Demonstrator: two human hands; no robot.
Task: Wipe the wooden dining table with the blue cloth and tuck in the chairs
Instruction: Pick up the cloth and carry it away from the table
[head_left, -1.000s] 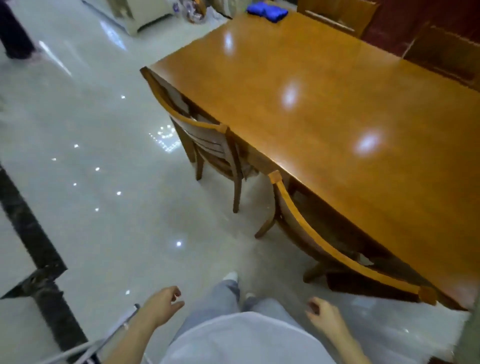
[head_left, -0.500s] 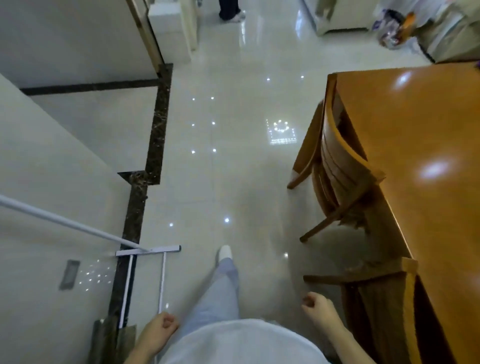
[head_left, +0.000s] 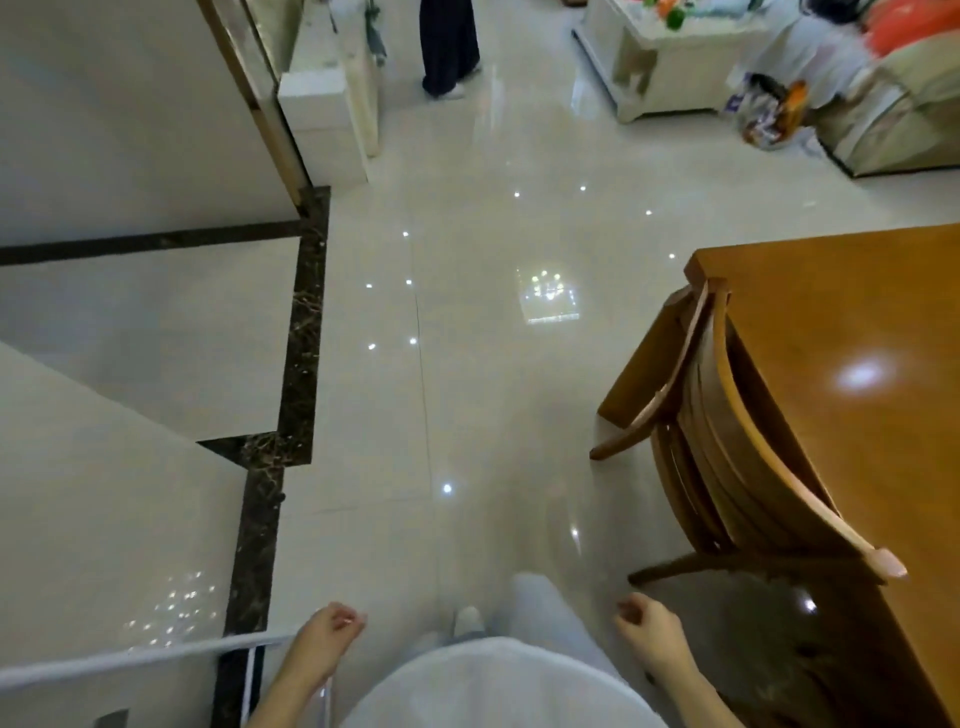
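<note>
Head view. No writing can be read: the printing on the coloured packaging in the clear bag (head_left: 768, 118) beside the white low cabinet (head_left: 670, 67) is too blurred to make out.

The left hand (head_left: 326, 638) hangs low beside the wearer's white top, fingers loosely curled, holding nothing and touching nothing. The right hand (head_left: 650, 638) is in the same condition: slack, fingers half curled, empty, well apart from the nearest furniture.

The glossy orange-brown wooden dining table (head_left: 857, 493) fills the right edge, its near corner toward the top of the frame. One wooden chair with a curved top rail (head_left: 727, 457) stands tucked against the table's long side, with the rail right at the table edge. The blue cloth is outside this view; one second ago it lay at the table's far end.

The glossy cream tiled floor (head_left: 467, 364) carries a dark marble border strip (head_left: 301, 364). A white metal pole (head_left: 130, 660) crosses the lower left corner. A white shoe (head_left: 469, 621) shows below pale grey trousers. A second person's dark trouser legs (head_left: 449, 47) stand at the top.

Against half a second ago, the second, nearer chair has left the frame at lower right and the remaining chair sits lower. The white pole's crossbar has dropped to the bottom edge, and more of the cabinet and the standing person shows. Both hands remain empty.
</note>
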